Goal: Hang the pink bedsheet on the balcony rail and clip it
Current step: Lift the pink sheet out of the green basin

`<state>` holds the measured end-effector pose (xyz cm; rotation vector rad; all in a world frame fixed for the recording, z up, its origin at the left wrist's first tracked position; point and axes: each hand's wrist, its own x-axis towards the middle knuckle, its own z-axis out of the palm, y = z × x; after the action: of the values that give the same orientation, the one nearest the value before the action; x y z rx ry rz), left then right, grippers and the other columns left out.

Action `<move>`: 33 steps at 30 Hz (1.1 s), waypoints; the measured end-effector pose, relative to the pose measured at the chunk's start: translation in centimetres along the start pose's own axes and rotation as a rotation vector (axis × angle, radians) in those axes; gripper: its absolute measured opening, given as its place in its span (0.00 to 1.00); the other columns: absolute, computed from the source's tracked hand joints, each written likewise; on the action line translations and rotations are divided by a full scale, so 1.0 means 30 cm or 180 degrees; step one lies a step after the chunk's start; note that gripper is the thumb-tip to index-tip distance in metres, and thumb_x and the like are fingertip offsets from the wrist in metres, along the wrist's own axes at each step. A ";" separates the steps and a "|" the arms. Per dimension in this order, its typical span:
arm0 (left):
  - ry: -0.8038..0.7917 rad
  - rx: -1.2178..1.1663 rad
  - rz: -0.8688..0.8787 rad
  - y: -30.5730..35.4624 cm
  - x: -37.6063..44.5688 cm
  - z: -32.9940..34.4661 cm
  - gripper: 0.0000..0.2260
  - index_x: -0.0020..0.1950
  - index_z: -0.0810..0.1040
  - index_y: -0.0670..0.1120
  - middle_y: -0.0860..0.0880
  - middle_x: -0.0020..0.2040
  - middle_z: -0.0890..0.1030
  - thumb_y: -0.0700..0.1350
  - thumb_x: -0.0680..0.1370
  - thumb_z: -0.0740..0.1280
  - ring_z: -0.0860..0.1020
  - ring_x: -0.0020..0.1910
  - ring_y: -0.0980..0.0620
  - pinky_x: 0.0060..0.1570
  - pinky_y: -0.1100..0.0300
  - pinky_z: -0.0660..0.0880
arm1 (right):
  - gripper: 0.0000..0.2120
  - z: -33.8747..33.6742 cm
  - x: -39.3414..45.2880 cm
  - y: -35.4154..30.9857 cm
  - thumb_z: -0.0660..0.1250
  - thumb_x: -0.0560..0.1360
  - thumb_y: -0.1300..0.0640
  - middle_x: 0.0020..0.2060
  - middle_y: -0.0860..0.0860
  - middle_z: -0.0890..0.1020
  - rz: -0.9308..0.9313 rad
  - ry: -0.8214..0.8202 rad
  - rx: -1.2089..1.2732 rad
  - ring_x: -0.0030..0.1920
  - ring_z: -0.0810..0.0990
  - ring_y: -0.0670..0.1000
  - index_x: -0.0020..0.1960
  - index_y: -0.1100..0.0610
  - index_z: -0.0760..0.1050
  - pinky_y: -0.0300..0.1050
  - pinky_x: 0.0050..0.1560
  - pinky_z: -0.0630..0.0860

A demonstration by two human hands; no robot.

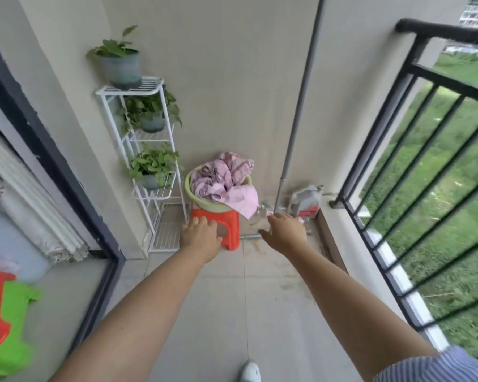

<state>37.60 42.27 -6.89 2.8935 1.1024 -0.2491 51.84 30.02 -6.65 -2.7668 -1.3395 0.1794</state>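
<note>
The crumpled pink checked bedsheet [223, 180] fills the pale green plastic basin [204, 203], hiding its interior and far rim. The left hand [200, 232] covers part of the orange plastic stool [223, 226]. The black metal balcony rail [442, 34] runs out of frame at the right edge. Small items beside the grey jug [305, 201] are too blurred to identify. The stacked orange and green plastic pieces [6, 321] are cut off at the left edge.
</note>
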 end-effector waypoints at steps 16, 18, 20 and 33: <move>-0.0672 -0.0060 0.0029 -0.325 1.490 0.117 0.20 0.68 0.63 0.44 0.42 0.67 0.67 0.51 0.77 0.56 0.64 0.68 0.43 0.64 0.48 0.64 | 0.24 0.298 1.521 0.011 0.57 0.75 0.43 0.63 0.56 0.73 -0.0053 -0.0959 0.0071 0.62 0.71 0.57 0.65 0.57 0.67 0.48 0.57 0.71; -0.0841 -0.0055 0.0140 -0.352 1.657 0.175 0.20 0.66 0.65 0.44 0.42 0.66 0.68 0.51 0.77 0.57 0.65 0.67 0.43 0.62 0.49 0.65 | 0.25 0.367 1.665 0.010 0.58 0.74 0.42 0.62 0.55 0.74 0.0023 -0.1154 0.0030 0.62 0.72 0.57 0.65 0.57 0.67 0.48 0.58 0.70; -0.1039 -0.0068 0.0197 -0.376 1.794 0.242 0.20 0.66 0.64 0.43 0.42 0.66 0.68 0.51 0.77 0.58 0.65 0.67 0.42 0.62 0.49 0.66 | 0.26 0.442 1.779 0.010 0.61 0.72 0.41 0.61 0.54 0.75 -0.0001 -0.1359 -0.0022 0.61 0.72 0.56 0.64 0.56 0.67 0.48 0.59 0.69; -0.1175 -0.0577 -0.0013 -0.438 2.234 0.745 0.39 0.75 0.44 0.49 0.39 0.76 0.45 0.55 0.73 0.65 0.46 0.74 0.39 0.72 0.46 0.48 | 0.30 1.030 2.092 0.003 0.64 0.72 0.58 0.67 0.56 0.65 -0.0339 -0.2116 -0.0486 0.68 0.58 0.57 0.71 0.53 0.55 0.53 0.66 0.59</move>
<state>75.12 94.20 -39.47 2.5480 1.0058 -0.6188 86.45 79.36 -42.14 -2.8624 -1.6715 1.1130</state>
